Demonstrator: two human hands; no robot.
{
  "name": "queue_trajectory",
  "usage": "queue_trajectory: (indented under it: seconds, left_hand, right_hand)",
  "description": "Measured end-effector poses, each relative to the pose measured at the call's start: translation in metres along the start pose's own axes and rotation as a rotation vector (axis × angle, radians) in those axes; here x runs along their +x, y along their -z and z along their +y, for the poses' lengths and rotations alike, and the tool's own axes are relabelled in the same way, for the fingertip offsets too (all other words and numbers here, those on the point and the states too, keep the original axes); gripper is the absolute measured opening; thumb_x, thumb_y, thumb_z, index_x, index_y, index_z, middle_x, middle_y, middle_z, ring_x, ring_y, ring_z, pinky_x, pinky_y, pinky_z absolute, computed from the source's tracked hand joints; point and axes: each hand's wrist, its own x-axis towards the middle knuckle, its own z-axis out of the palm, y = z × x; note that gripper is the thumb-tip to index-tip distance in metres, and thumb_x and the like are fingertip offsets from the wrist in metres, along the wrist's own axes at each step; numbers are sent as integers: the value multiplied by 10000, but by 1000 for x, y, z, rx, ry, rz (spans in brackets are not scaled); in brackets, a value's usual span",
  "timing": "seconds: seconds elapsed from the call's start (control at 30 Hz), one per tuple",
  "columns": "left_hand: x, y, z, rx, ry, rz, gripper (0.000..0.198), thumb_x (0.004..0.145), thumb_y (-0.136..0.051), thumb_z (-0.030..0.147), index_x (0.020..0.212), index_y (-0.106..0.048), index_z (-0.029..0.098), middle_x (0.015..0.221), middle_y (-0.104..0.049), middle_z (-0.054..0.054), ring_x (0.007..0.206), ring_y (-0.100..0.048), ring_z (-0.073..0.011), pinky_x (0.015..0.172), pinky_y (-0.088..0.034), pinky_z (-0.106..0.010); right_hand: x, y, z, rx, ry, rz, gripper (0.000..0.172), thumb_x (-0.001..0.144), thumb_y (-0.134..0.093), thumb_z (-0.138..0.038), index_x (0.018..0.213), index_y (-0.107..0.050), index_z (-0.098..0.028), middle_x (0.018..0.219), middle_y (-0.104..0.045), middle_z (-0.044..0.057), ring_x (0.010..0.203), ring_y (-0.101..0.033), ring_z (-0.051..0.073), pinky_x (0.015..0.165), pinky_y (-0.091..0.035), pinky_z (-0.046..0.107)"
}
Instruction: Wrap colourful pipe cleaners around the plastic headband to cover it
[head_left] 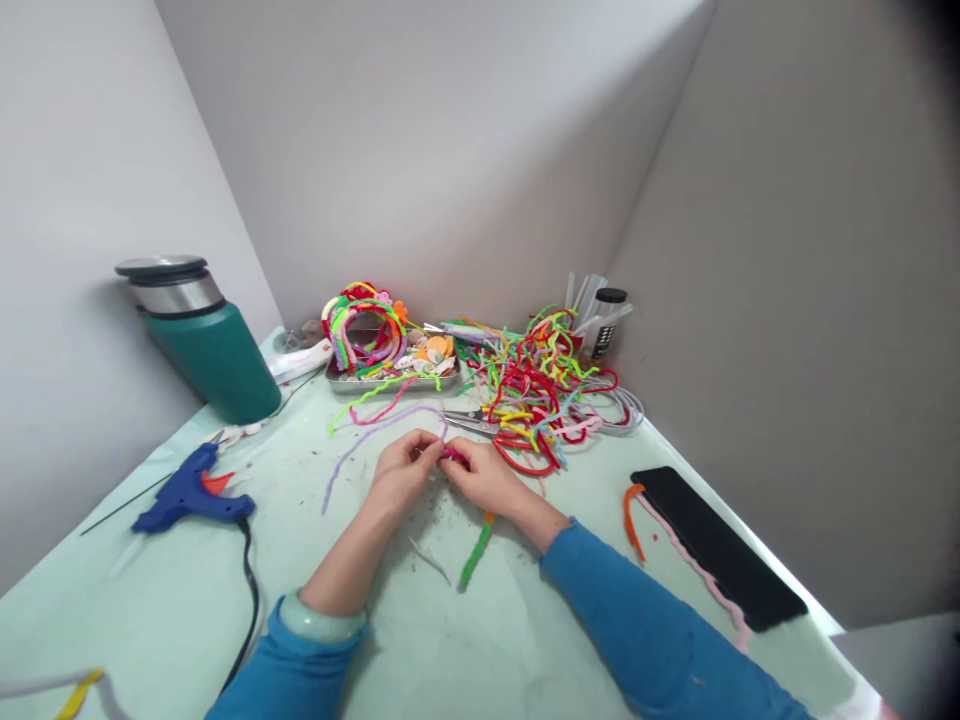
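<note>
Both forearms reach in from the bottom corners, hands meeting mid-table, backs up, wrists low. L hand (401,475) comes in w/ bare forearm, pale green smooth bangle (324,622) next to blue fabric sleeve; R hand (484,478) has its sleeve nearer the wrist. Fingers curled, thumb + index of each pinched nearly closed, tips almost touching. Btwn them: short magenta fuzzy pipe cleaner (454,455), mostly hidden by fingers, just above the pale green tabletop (517,640). Long lilac fuzzy pipe cleaner (379,421) arcs from the fingertips out L; can't tell which hand has its end. Green-and-orange fuzzy piece (474,556) lies nr R wrist, untouched.
</note>
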Motion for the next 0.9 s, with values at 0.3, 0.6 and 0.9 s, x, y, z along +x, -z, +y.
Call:
queue_trajectory:
  seconds: [0.3,0.6,0.9]
  left_hand:
    - [1,2,-4,-11,5,-7,247,669,-549,407,714,-572,165,522,-516,49,421,-400,-70,431,-311,-190]
    - [-1,1,0,-52,73,-33,247,668,-556,399,697,-577,155,507,-482,51,408,-373,-64,407,-303,-186]
    - [2,2,-6,49,-34,-2,227,711,-516,381,745,-559,161,589,-542,36,440,-428,-72,447,-347,-194]
  right_hand:
    - [-2,-2,-2,-78,50,22,166,833,-450,-275,754,-548,-167,618,-519,-24,567,-439,87,514,-253,196]
    - [-2,-3,-4,-181,59,38,173,833,-420,-229,728,-543,-168,643,-552,-2,574,-448,102,533,-258,213]
    - [-2,-4,-3,-246,84,28,186,845,-410,-233,712,-522,-165,638,-540,-2,566,-437,95,525,-221,226]
